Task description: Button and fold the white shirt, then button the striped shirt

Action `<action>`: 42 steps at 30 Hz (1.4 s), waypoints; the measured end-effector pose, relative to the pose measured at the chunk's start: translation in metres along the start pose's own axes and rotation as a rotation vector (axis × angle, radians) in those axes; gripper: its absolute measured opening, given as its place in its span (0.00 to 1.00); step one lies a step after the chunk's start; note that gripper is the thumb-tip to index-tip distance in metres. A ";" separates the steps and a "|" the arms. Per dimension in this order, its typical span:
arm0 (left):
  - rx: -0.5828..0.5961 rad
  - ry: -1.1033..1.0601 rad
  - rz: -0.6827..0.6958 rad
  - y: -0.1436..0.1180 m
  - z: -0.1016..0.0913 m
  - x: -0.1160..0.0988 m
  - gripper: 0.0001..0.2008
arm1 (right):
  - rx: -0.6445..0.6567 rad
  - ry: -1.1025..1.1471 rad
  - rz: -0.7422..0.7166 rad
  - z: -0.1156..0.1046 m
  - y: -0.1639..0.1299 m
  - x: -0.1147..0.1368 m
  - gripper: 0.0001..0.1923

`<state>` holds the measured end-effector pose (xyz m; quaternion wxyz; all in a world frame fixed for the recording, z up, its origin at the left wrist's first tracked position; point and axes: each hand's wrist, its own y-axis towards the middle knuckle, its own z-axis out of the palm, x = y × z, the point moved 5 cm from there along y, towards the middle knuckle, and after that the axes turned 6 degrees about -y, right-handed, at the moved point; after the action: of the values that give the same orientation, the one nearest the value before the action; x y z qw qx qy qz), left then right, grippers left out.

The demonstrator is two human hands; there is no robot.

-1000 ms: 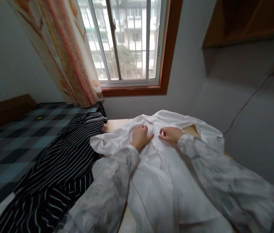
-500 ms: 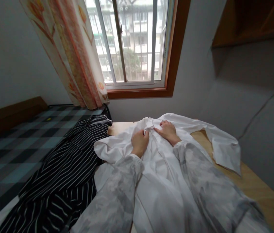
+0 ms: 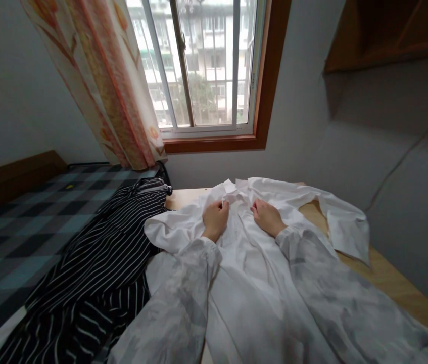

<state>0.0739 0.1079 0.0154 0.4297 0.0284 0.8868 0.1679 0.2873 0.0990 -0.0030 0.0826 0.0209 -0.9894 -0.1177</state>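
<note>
A white shirt (image 3: 251, 283) lies spread over the wooden table, its collar (image 3: 230, 187) at the far end and one sleeve (image 3: 348, 227) stretched out to the right. Just below the collar, my left hand (image 3: 216, 218) is closed on the left front edge of the shirt. Across the opening, my right hand (image 3: 267, 216) pinches the cloth of the right front edge. A gap shows between the two hands, with the shirt's inside visible there. Grey-and-white patterned sleeves cover both my forearms and hide part of the shirt.
Left of the shirt lies a black garment with white stripes (image 3: 103, 242), beside a bed with a checked cover (image 3: 16, 247). The wooden table (image 3: 395, 283) shows at right. Beyond are a window (image 3: 206, 71), a flowered curtain (image 3: 103, 86) and a wall shelf (image 3: 388, 50).
My right hand has gone from lying spread near the collar to a closed grip lower on the right edge. The hands are farther apart, and the collar has opened up.
</note>
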 end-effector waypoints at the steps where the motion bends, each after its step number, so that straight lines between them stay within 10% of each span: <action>1: 0.037 -0.023 0.029 -0.001 0.002 -0.002 0.22 | 0.015 -0.009 -0.008 -0.002 -0.008 -0.001 0.09; 7: 0.312 0.028 0.096 -0.012 0.014 -0.015 0.19 | 0.151 0.023 -0.055 -0.012 -0.040 -0.022 0.10; 13: 0.869 0.005 -0.054 -0.024 0.016 -0.028 0.16 | 0.349 0.043 -0.185 -0.031 -0.039 -0.047 0.09; 16: 1.088 -0.062 -0.171 -0.028 0.009 -0.037 0.22 | 0.194 0.062 -0.133 -0.050 -0.018 -0.040 0.12; 18: 1.042 -0.026 -0.161 -0.023 0.003 -0.044 0.28 | 0.019 0.111 -0.126 -0.057 -0.005 -0.026 0.12; 23: 0.384 0.194 0.363 0.000 -0.006 -0.061 0.12 | -0.100 0.178 -0.134 -0.029 0.005 0.003 0.06; 27: 0.517 0.140 0.729 -0.018 0.025 -0.050 0.25 | -0.101 0.192 -0.122 -0.005 0.004 -0.001 0.13; 33: 0.485 0.275 0.595 -0.019 0.041 -0.028 0.24 | -0.087 0.194 -0.112 0.005 0.005 -0.009 0.14; 42: 0.502 0.306 0.399 -0.015 0.014 -0.028 0.23 | -0.115 0.374 -0.125 0.000 -0.001 0.010 0.12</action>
<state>0.1042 0.0917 0.0237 0.2302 0.2800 0.9316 0.0277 0.2770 0.0972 -0.0016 0.2584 0.0991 -0.9452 -0.1730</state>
